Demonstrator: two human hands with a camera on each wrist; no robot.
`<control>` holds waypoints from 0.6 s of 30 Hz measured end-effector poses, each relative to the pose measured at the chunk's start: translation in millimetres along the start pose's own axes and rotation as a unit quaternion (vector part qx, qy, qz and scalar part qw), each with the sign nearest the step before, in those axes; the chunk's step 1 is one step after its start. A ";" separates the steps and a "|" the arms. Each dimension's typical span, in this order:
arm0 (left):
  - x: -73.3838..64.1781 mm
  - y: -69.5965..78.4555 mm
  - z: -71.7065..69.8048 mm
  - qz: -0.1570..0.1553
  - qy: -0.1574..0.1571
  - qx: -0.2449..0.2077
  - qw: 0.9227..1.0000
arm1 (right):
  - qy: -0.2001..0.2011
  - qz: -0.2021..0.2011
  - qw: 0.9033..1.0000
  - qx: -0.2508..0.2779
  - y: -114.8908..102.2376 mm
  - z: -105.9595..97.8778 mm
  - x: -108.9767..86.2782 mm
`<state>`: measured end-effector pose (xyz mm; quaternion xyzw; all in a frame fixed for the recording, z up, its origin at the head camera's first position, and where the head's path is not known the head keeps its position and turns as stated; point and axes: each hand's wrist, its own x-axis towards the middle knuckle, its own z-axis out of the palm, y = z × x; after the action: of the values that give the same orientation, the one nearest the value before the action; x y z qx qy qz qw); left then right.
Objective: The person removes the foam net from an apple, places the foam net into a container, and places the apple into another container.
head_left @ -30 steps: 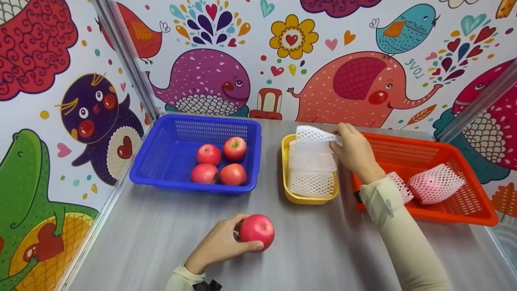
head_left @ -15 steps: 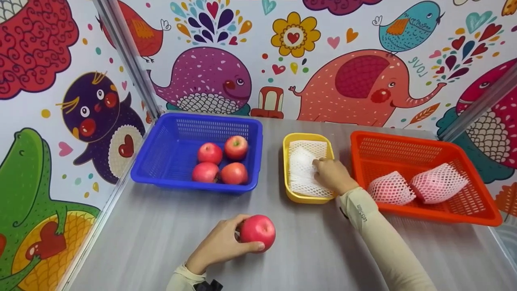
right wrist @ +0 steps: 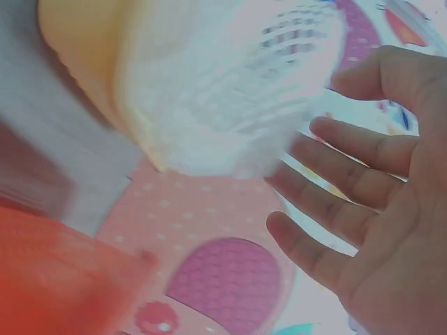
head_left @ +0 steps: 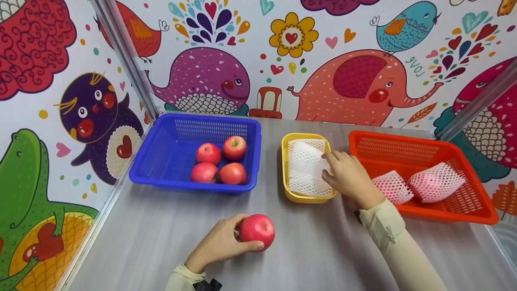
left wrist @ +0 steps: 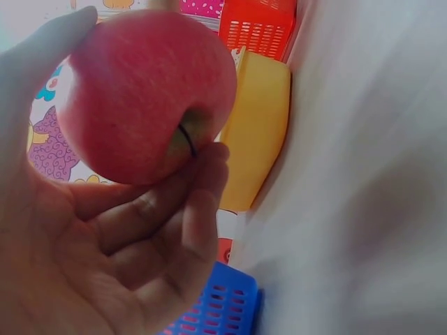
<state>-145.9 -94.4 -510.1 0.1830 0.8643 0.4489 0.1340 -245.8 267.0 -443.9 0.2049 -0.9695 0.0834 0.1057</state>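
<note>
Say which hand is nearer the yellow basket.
Right. The right hand is at the right rim of the yellow basket; the left hand is apart from it, nearer the person and to its left, holding an apple.

In the head view, the left grip [head_left: 220,242] hides part of its apple [head_left: 258,232]. The right wrist view blurs the white mesh nets [right wrist: 223,91] and cuts off the red basket [right wrist: 63,279]; whether the right grip [head_left: 350,178] touches the nets is hard to tell.
</note>
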 end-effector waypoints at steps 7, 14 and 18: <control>-0.2 -0.5 1.9 0.029 0.006 -0.003 1.000 | 0.047 -0.030 0.998 -0.006 -17.5 -13.1 -35.0; 0.2 -0.9 1.6 0.034 0.006 -0.004 0.999 | 0.093 -0.075 0.993 -0.017 -30.4 -9.1 -70.2; 0.2 -0.5 1.1 0.031 0.005 -0.003 0.999 | 0.107 -0.082 0.991 -0.015 -37.3 -4.9 -86.5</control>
<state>-145.7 -93.8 -511.1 0.2072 0.8574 0.4566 0.1161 -152.2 267.2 -455.5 0.2718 -0.9337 0.0813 0.2185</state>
